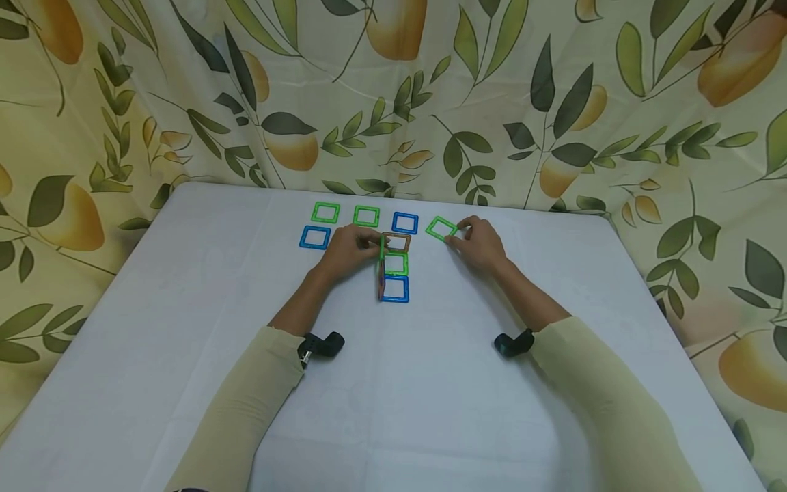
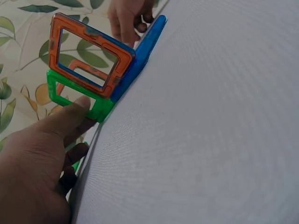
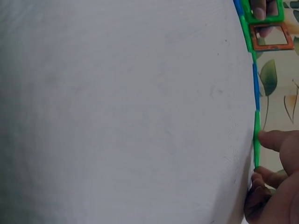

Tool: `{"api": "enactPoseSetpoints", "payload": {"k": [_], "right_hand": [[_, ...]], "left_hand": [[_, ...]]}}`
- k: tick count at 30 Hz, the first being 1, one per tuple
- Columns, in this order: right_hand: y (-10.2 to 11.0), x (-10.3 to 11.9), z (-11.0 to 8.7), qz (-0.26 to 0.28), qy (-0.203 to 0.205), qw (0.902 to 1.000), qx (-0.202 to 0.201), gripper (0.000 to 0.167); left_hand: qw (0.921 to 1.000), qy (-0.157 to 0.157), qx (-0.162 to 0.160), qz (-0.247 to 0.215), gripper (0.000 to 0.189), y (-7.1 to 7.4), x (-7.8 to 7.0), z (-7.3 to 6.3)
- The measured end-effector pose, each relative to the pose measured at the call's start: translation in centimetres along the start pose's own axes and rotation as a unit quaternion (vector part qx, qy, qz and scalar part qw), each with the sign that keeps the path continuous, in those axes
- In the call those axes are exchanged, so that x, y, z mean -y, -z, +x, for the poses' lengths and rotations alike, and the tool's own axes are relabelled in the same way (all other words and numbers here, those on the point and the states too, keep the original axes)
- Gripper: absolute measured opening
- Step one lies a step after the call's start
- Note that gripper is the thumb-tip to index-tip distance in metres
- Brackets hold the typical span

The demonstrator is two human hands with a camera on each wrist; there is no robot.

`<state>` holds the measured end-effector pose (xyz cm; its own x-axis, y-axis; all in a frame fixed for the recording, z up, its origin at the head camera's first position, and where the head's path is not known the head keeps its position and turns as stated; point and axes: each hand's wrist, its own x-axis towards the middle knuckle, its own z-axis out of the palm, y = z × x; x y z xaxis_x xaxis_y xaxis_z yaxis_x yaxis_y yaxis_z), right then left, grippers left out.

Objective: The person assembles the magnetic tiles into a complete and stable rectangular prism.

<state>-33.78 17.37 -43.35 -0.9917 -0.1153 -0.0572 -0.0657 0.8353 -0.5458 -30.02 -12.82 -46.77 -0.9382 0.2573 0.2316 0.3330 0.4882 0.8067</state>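
My left hand [image 1: 350,251] pinches a green magnetic tile [image 2: 57,99] that stands upright, the thumb on its face in the left wrist view. Beside it an orange tile [image 2: 55,39] also stands upright. These two line the left side of a flat row: an orange tile [image 1: 408,243], a green tile [image 1: 406,264] and a blue tile [image 1: 406,290]. To the right, my right hand [image 1: 482,246] holds another green tile [image 1: 432,224] by its edges between thumb and fingertips, close over the table and turned at an angle.
Loose tiles lie flat behind the row: a blue one [image 1: 406,214] and a green one [image 1: 367,207]. Farther left are another green tile [image 1: 314,212] and a blue tile [image 1: 315,227]. A white cloth covers the table [image 1: 430,396]; a leaf-patterned curtain [image 1: 393,150] hangs behind its far edge.
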Motion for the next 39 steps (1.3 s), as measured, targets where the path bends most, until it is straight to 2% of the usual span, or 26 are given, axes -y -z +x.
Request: {"api": "enactPoseSetpoints", "payload": {"k": [7,13,19,24,29,39], "right_hand": [[-0.1,-0.5,-0.2,0.071,-0.004,0.9974,-0.016,0.055],[-0.2,-0.6,-0.8,0.154,0.009,0.9873,-0.036,0.052],[-0.1,-0.5,-1.4,0.196,0.012,0.9793,-0.050,0.049],[-0.3,-0.4,-1.9,0.209,0.024,0.9754,-0.064,0.040],[-0.4,-0.3,-2.2,0.192,0.027,0.9788,-0.067,0.030],[-0.4,0.1,-3.2,0.198,0.019,0.9780,-0.061,0.026]], "left_hand": [[0.9999,0.011,0.000,0.005,0.020,0.0,0.0,0.0],[0.9999,0.004,-0.011,0.000,0.019,0.1,-0.1,-0.1],[0.9999,0.011,-0.010,0.002,0.019,0.1,0.0,-0.1],[0.9998,0.016,-0.005,0.006,0.017,0.1,0.0,-0.1],[0.9998,0.017,-0.006,0.009,0.018,0.1,-0.2,-0.1],[0.9999,0.010,-0.013,0.001,0.019,0.0,-0.3,-0.2]]}}
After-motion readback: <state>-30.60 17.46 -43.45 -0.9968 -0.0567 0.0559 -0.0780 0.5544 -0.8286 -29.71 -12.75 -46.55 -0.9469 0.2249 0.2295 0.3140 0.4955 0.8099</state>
